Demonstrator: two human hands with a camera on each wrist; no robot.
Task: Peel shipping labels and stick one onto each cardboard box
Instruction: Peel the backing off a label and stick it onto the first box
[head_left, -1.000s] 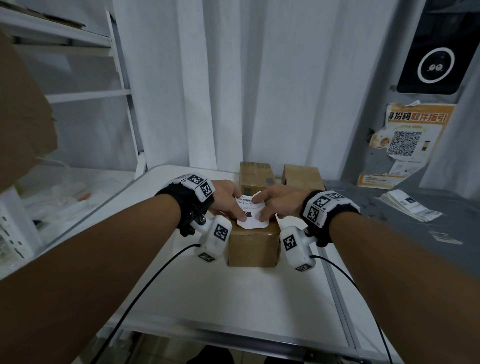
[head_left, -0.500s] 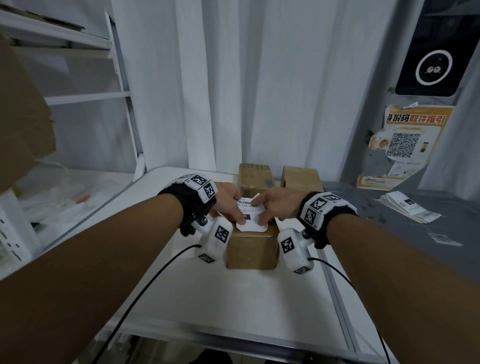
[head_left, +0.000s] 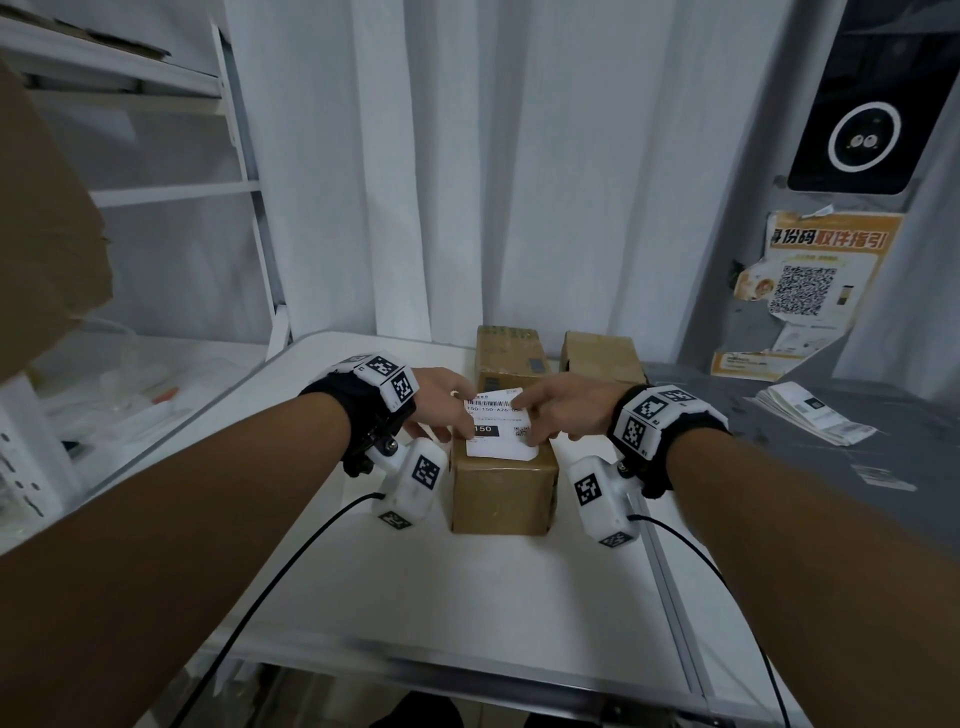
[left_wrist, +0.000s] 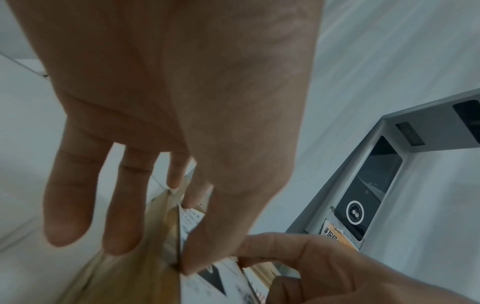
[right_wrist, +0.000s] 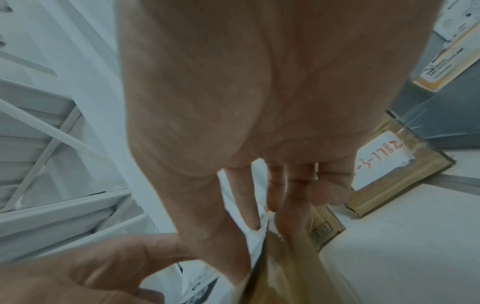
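Note:
A white shipping label (head_left: 500, 427) lies flat on top of the near cardboard box (head_left: 501, 491) on the white table (head_left: 467, 597). My left hand (head_left: 444, 408) is at the label's left edge: its thumb (left_wrist: 207, 236) presses the label (left_wrist: 205, 286) and its straight fingers hang down the box's left side (left_wrist: 130, 277). My right hand (head_left: 553, 410) mirrors it at the right edge, its thumb (right_wrist: 207, 226) on the label (right_wrist: 200, 281) and its straight fingers along the box's right side (right_wrist: 285, 277).
Two more cardboard boxes (head_left: 511, 356) (head_left: 602, 358) stand behind the near one; the right one carries a white sticker with red handwriting (right_wrist: 381, 162). A stack of labels (head_left: 810, 418) lies on the grey counter to the right. White shelving (head_left: 156, 192) stands at the left.
The label, earlier curled up between my fingers, now lies flat on the box top. Both hands have slid outward to its left and right edges.

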